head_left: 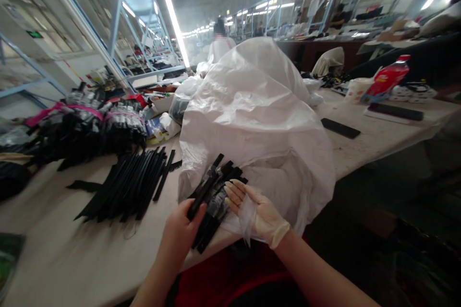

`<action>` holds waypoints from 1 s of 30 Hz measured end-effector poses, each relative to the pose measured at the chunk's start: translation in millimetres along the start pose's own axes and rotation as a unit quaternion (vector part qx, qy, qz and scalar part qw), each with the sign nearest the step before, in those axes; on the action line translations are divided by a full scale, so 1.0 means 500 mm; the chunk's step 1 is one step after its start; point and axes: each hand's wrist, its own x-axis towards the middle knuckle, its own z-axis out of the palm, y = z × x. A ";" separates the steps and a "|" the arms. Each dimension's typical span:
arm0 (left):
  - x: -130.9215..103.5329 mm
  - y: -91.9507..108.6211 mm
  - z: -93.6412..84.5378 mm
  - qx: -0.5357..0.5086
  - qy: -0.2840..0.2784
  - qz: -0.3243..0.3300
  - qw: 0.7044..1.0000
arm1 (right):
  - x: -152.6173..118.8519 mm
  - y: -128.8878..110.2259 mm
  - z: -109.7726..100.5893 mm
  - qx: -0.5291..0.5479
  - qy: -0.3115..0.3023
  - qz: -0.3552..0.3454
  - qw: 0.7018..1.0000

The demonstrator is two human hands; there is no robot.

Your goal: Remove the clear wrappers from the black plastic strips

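Note:
My left hand (185,223) is bare and closed around a black strip (203,194), raised at a slant over a small pile. That pile of black strips (207,235), several with clear plastic wrapping, lies at the table edge between my hands. My right hand (264,216) wears a pale thin glove, its fingers extended toward the pile. A piece of clear plastic (248,213) hangs from its palm; how it is gripped is partly hidden. Further left, a row of loose black strips (133,184) is spread on the table (68,249).
A large white plastic sack (252,105) fills the middle. Bundles of wrapped black strips (82,122) with pink ties sit at the back left. On the right are a dark phone (340,128), a red-labelled bottle (389,79) and a white cup (358,90). A person (220,43) is beyond.

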 end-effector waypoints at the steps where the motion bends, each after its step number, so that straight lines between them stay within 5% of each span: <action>1: -0.014 0.013 0.016 -0.081 -0.039 -0.017 0.996 | 0.000 0.007 0.006 0.005 -0.009 0.000 1.000; 4: -0.042 0.037 0.076 -0.272 -0.136 -0.120 0.945 | -0.003 0.022 0.019 -0.005 -0.033 -0.018 0.999; 7: -0.052 0.033 0.112 -0.358 -0.181 -0.178 0.898 | -0.012 0.019 0.019 -0.049 -0.033 -0.059 0.997; 15: -0.048 0.025 0.067 -0.323 -0.120 -0.134 0.929 | -0.040 0.015 -0.002 -0.178 -0.039 -0.072 0.981; 18: -0.053 0.038 0.055 -0.323 -0.104 -0.123 0.933 | -0.045 0.035 0.000 -0.311 -0.080 -0.037 0.946; 20: -0.057 0.044 0.050 -0.322 -0.104 -0.122 0.933 | -0.041 0.045 -0.003 -0.383 -0.049 -0.037 0.922; 24: -0.069 0.043 0.038 -0.356 -0.126 -0.126 0.917 | -0.023 0.045 -0.029 -0.340 0.051 -0.076 0.936; 30: -0.101 0.012 0.044 -0.387 -0.155 -0.169 0.893 | -0.007 0.019 -0.050 -0.293 0.091 -0.130 0.943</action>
